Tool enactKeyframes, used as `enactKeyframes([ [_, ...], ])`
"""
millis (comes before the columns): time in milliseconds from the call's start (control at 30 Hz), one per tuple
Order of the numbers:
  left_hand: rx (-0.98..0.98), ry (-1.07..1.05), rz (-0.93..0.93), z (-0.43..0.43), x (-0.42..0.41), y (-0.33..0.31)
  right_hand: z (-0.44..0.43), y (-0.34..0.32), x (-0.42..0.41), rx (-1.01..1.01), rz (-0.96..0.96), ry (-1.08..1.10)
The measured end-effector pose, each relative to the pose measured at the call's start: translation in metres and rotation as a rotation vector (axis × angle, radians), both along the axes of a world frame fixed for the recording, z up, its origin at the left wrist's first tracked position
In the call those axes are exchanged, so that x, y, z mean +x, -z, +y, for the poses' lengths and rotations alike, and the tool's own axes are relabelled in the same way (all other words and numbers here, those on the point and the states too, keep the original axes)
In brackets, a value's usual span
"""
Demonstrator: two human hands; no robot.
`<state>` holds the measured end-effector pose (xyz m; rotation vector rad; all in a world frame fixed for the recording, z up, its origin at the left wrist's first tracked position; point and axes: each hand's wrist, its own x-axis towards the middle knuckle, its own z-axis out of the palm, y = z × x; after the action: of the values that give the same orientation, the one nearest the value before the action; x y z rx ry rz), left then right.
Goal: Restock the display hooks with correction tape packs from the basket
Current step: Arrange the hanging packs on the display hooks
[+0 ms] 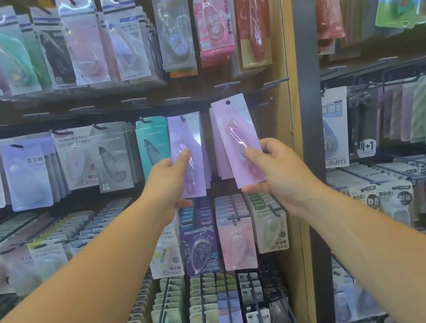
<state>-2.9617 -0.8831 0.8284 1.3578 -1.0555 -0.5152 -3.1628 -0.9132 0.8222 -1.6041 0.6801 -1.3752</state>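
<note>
Left of the wooden post (289, 120), the left hand (169, 182) pinches a purple pack (187, 140) of correction tape, the thumb on the glossy front and the other fingers mostly hidden behind the card. This pack is long and flat with a clear plastic bubble. Its top reaches a dark hook (183, 118), but I cannot tell if it hangs there. Nearer to the post, the right hand (278, 170) grips a pink pack (236, 129), thumb pressed on the bubble, fingers curled behind the lower edge. This card is tilted, with a small round hole at its top, and its print is too blurred to read.
</note>
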Motion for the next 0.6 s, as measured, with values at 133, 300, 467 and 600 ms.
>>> enactKeyframes([
  [133,-0.034,-0.042,-0.026,-0.004,0.002,0.006,0.000,-0.004,0.008,-0.012,0.038,0.020],
  [300,-0.064,0.037,-0.038,-0.009,0.010,0.016,-0.002,-0.002,0.017,-0.006,0.030,0.050],
  [467,-0.039,0.000,-0.097,-0.012,0.021,0.023,-0.007,0.002,0.020,-0.016,-0.035,0.090],
  [600,-0.013,-0.045,-0.186,-0.016,0.022,0.026,-0.008,0.006,0.023,-0.034,0.017,0.111],
])
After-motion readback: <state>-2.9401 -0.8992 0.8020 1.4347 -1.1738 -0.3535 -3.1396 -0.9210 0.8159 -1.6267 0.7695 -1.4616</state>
